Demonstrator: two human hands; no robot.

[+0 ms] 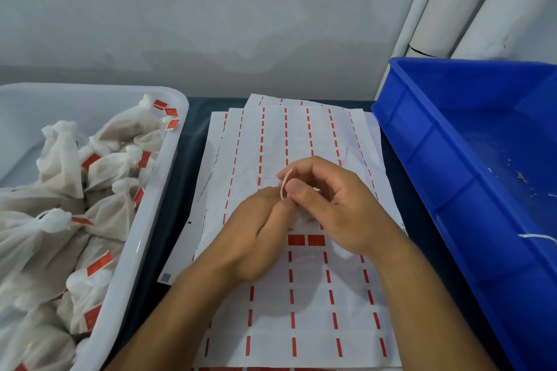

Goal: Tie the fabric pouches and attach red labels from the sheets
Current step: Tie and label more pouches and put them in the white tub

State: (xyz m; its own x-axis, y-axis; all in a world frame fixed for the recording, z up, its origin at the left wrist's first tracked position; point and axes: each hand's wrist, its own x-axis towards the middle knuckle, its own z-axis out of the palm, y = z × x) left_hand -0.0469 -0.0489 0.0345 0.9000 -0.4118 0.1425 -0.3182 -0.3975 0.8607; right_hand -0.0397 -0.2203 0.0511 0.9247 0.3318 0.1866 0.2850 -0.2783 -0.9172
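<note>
In the middle of the frame both hands meet over the label sheets (289,135), which lie fanned on the dark surface (187,141). The right hand (328,205) pinches a thin pale string (284,184) between thumb and forefinger, the loop standing up just above the thumb. The left hand (256,235) is curled close against it, fingertips at the same string; what its fingers hold underneath is hidden. No pouch is clearly visible in the hands. It may be tucked below them.

The sheets are mostly stripped, leaving thin red dashes; two whole red labels (306,240) remain just below the hands. Finished pouches (99,166), tied and tagged red, fill the white tub (144,238) at the left of the frame. A blue bin (446,141) sits at the right, with a white string lying in it.

The string looks light, limp and easily dropped, so a fingertip pinch near the loop suits it. The pouches look soft and light, best gathered at the neck. The labels are thin and probably sticky; lifting by a corner should keep them from folding.
</note>
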